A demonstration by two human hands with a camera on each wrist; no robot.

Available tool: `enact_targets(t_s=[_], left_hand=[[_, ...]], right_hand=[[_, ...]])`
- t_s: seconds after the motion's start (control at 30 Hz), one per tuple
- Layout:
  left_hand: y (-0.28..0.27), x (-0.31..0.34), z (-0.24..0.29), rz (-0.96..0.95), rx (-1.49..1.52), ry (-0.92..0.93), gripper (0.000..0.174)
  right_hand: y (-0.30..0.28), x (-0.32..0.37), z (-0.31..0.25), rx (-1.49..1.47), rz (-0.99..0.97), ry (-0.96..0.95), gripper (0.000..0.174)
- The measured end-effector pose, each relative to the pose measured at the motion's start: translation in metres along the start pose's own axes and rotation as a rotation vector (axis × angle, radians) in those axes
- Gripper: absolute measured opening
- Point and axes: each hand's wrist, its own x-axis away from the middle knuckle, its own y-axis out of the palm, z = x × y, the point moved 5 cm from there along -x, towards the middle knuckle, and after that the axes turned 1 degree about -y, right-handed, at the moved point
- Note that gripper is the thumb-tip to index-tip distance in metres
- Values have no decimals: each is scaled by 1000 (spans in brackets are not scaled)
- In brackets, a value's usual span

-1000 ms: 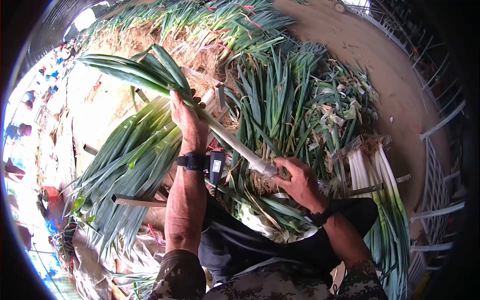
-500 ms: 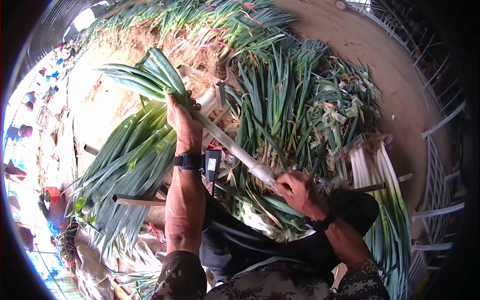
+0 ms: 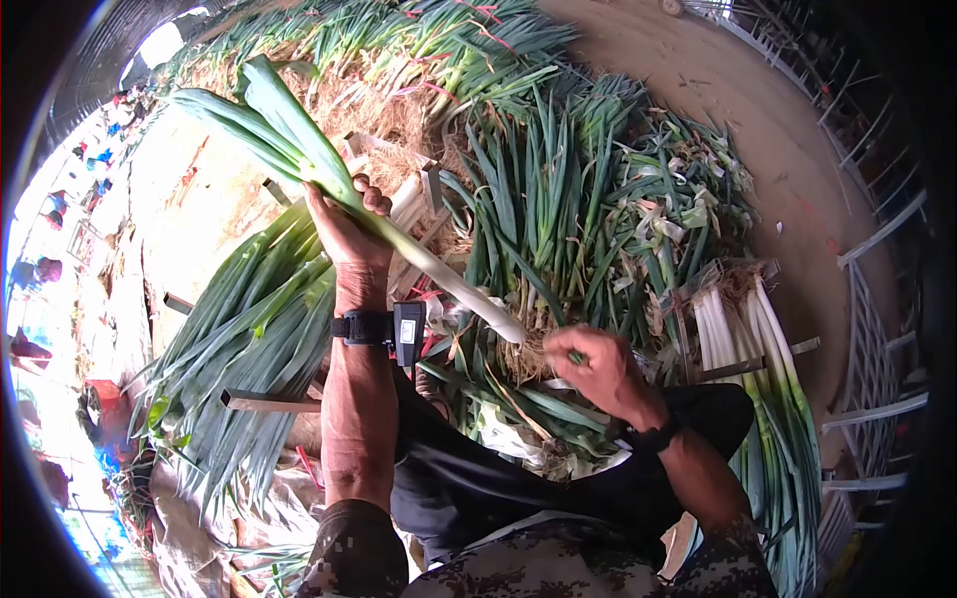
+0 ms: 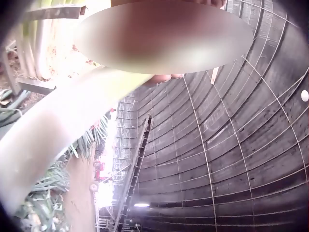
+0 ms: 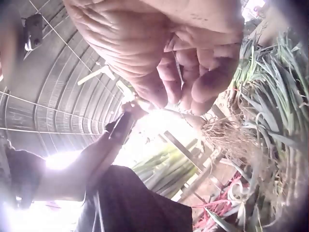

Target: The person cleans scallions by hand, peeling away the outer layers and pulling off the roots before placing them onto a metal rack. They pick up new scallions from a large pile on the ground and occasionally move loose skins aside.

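Note:
My left hand grips a long green onion where its pale stalk turns green; the leaves point to the upper left. In the left wrist view the stalk crosses the lower left, and a blur covers most of the hand. Just off the stalk's white lower end is my right hand, fingers curled, with a small green piece between them. The right wrist view shows that hand with bent fingers and stringy roots close beyond the fingertips.
A pile of green onions stands ahead, loose leaves beside it. More onions lie on metal-barred racks, at left and right. A metal bar sticks out near my left forearm.
My left hand has moved slightly left with the onion. The right hand, earlier touching the stalk's lower end, is now apart from it, and a green piece shows in its fingers.

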Motion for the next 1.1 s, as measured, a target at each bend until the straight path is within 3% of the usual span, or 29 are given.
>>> enact_targets(t_s=[0.07, 0.17, 0.3, 0.4, 0.6, 0.7, 0.8, 0.9, 1.1], left_hand=[[2, 0, 0, -54, 31, -11, 53], [2, 2, -1, -117, 89, -18, 55], [1, 4, -1, -106, 127, -35, 55], [0, 5, 1, -80, 145, -30, 56], [2, 9, 0, -123, 164, -45, 58], [6, 11, 1, -179, 168, -50, 58], [9, 11, 2, -196, 143, -57, 58], [12, 15, 0, -164, 116, -46, 57], [14, 16, -4, -171, 130, -48, 57]], right_hand=[[3, -17, 8, -55, 98, -43, 20], [13, -32, 15, 30, -41, 65, 24], [21, -40, 24, 16, -4, 127, 23], [25, -41, 26, -13, 1, 71, 19], [32, -41, 25, 230, 124, -208, 15], [34, -36, 34, 163, 62, -49, 18], [30, -33, 28, -160, -32, 132, 20], [29, -30, 26, -183, -99, 129, 21], [27, -29, 17, 54, 120, -39, 16]])
